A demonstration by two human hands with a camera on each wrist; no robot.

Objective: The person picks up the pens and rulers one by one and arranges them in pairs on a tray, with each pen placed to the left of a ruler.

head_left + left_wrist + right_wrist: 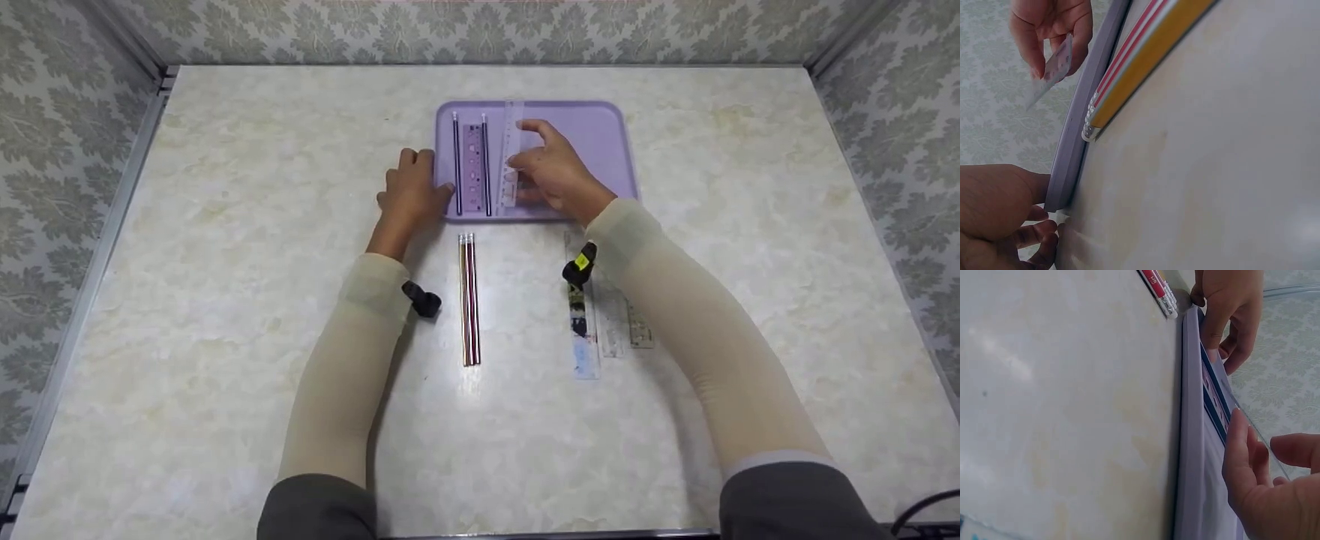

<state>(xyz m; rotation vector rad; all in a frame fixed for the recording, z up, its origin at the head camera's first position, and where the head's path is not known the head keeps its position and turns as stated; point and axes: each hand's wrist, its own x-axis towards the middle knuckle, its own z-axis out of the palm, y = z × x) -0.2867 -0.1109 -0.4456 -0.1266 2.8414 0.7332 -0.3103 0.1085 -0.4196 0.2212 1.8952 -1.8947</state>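
Note:
A purple tray lies at the table's far middle. On its left part lie two dark pencils with a purple ruler between them. My right hand pinches a clear ruler just right of them, tilted a little above the tray floor in the left wrist view. My left hand grips the tray's near left rim, thumb against the edge. A bunch of striped pencils lies on the table in front of the tray.
Several rulers lie side by side on the table under my right forearm. The marble table is walled by patterned panels on three sides. Each wrist carries a small black camera clip.

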